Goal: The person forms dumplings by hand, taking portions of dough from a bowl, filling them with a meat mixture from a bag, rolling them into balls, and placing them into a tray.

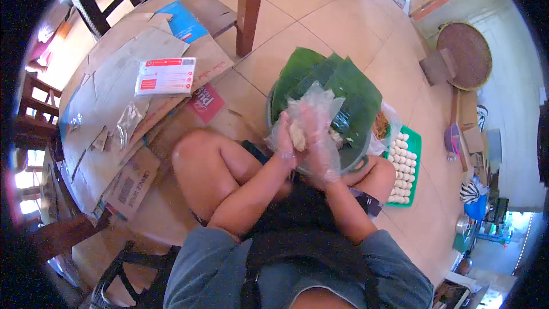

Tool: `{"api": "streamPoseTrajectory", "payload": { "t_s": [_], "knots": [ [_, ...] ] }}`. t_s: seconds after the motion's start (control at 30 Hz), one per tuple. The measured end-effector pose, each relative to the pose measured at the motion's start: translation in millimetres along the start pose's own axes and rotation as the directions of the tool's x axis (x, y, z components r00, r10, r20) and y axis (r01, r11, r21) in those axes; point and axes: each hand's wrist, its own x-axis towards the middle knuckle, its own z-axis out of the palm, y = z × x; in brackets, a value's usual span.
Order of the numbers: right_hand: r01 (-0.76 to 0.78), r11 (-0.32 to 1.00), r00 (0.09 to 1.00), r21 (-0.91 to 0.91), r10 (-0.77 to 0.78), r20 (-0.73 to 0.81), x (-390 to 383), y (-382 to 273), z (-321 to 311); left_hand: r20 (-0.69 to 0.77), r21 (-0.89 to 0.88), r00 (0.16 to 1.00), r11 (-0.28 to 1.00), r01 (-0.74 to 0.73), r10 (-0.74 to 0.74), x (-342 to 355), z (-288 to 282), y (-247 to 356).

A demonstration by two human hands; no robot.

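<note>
Head camera view: a pale, doughy lump [297, 137] sits between the person's two hands, above a grey-green tub [350, 167]; it looks light, soft and perhaps sticky, likely easily squashed and best cradled broadly in a palm. It lies at three o'clock from the left hand [284, 136], whose fingers are cupped against it, and at nine o'clock from the right hand [318, 137], whose fingers blur inside a clear plastic glove [325, 163], their grip impossible to tell.
</note>
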Motion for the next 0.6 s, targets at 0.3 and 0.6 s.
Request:
{"api": "streamPoseTrajectory", "payload": {
  "t_s": [0.3,0.6],
  "knots": [
    [0.376,0.903,0.921,-0.207,-0.339,0.193,3,-11,-44,-0.008,0.533,0.929,0.788,-0.308,0.37,3,10,-8],
    [0.095,0.947,0.965,0.308,-0.163,0.203,5,42,-27,0.127,0.042,0.992,0.999,-0.025,0.02,-9,17,-3]
  ]
}}
